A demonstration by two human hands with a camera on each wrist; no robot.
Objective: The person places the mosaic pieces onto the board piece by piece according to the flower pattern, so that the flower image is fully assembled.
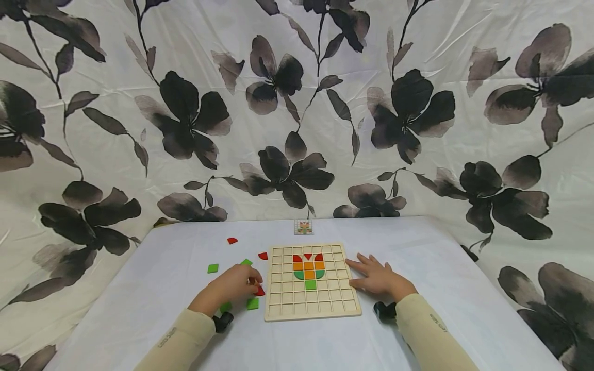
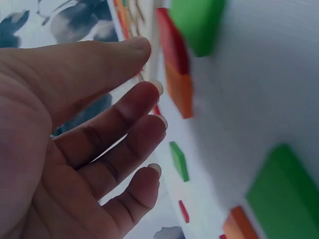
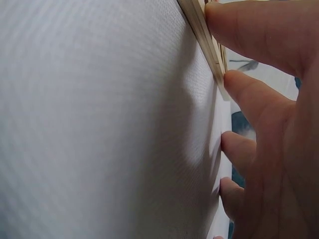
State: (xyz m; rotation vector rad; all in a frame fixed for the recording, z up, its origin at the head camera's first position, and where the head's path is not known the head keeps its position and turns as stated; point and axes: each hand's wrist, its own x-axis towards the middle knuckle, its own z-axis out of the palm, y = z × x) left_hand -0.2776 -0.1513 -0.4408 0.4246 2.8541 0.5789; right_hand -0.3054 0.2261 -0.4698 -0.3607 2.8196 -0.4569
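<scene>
A wooden grid board (image 1: 312,304) lies on the table, bearing a tulip-like figure of red, orange and green pieces, with a light green square (image 1: 310,284) at its bottom. My left hand (image 1: 230,288) hovers left of the board over loose pieces, its fingers loosely bent with nothing between them. By its fingertips lies a red piece (image 1: 260,291); in the left wrist view a red piece (image 2: 174,42) and an orange piece (image 2: 179,92) lie just beyond the thumb. My right hand (image 1: 378,277) spreads its fingers, thumb and index fingertips touching the board's right edge.
Around my left hand lie green squares (image 1: 213,268), some partly hidden by it. Two red pieces (image 1: 232,240) lie farther back. A small picture card (image 1: 303,227) with a similar figure stands behind the board, before a floral cloth (image 1: 297,103).
</scene>
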